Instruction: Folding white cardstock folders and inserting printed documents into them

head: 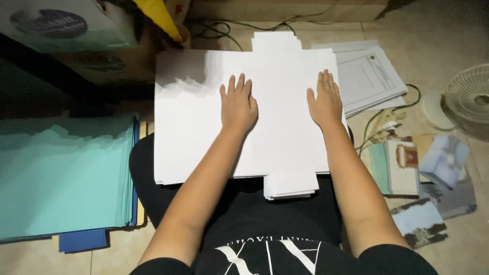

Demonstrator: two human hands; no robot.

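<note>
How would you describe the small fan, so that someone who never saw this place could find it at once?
Start from the white paper stack on the person's lap, under the left hand and right hand. Go right, past the printed documents, to the frame's right edge. The fan lies there on the floor, the only round thing, with a pale wire grille.

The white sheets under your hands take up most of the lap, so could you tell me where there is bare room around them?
Bare floor shows bottom right, below the picture cards, and in a strip between the printed papers and the fan. The white sheets are bare left of the left hand. The teal paper stack crowds the left; cables beside the right hand.
</note>
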